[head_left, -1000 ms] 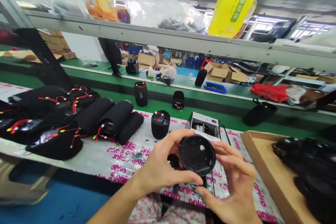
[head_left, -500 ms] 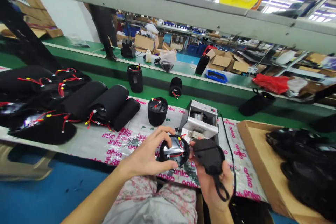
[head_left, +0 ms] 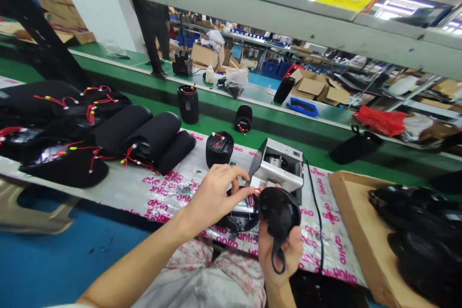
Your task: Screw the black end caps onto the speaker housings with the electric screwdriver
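My left hand [head_left: 222,192] is closed, thumb and finger pinching the red wires [head_left: 251,199] at an open black speaker body [head_left: 240,221]. The body stands on the printed plastic sheet with a silvery part inside it. In my right hand [head_left: 279,255] is a round black end cap [head_left: 280,212] with a strap loop hanging down. The cap is tilted close beside the body's right side, near the pinching fingers. Just behind the hands stands a grey metal machine [head_left: 279,166]. Another black speaker body [head_left: 219,150] with wires on top is behind my left hand.
Several black fabric speaker bodies [head_left: 151,137] with red wires lie heaped at left. A cardboard tray [head_left: 355,231] of black parts is at right. A black cable [head_left: 317,211] runs from the machine down the bench. A shelf beam [head_left: 274,14] crosses above.
My left hand has moved from the speaker body's rim to a pinch on its red wires. My right hand has turned the cap and brought it slightly left, closer to the wires.
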{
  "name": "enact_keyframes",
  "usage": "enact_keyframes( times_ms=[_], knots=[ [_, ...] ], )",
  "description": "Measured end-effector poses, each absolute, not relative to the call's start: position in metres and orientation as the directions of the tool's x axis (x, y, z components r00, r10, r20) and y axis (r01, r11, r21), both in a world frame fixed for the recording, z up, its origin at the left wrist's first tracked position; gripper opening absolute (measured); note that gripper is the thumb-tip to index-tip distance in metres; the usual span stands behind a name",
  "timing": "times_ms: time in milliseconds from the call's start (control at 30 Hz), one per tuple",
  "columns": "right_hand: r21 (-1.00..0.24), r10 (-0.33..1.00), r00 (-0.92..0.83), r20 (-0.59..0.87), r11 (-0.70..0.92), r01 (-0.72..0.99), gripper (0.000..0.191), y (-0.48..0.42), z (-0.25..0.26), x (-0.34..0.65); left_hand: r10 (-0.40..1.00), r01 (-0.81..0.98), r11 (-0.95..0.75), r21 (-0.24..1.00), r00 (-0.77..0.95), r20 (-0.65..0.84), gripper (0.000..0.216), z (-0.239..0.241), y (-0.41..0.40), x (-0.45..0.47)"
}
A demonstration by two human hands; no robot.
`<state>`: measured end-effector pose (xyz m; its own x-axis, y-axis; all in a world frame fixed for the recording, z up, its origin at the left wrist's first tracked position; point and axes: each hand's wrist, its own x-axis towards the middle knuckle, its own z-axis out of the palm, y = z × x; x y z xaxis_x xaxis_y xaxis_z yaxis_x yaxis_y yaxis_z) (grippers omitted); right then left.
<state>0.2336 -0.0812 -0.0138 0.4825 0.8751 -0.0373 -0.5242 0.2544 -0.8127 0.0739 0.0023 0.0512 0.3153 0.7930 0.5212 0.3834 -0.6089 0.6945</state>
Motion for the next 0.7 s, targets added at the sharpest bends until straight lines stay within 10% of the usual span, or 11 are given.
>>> enact_keyframes(
  times_ms=[367,700],
  knots=[
    [-0.824,0.886,0.463,0.006,0.267,-0.500,0.062,-0.093,-0.028,0.229,0.682,0.350,-0.730,0.587,0.419,0.599,0.013,0.052,-0.013,0.091],
    [-0.871,0.922,0.371,0.110,0.269,-0.411,0.067,-0.070,-0.009,0.255,0.800,0.166,-0.578,0.799,0.306,0.516,0.015,0.041,-0.023,0.094]
  ],
)
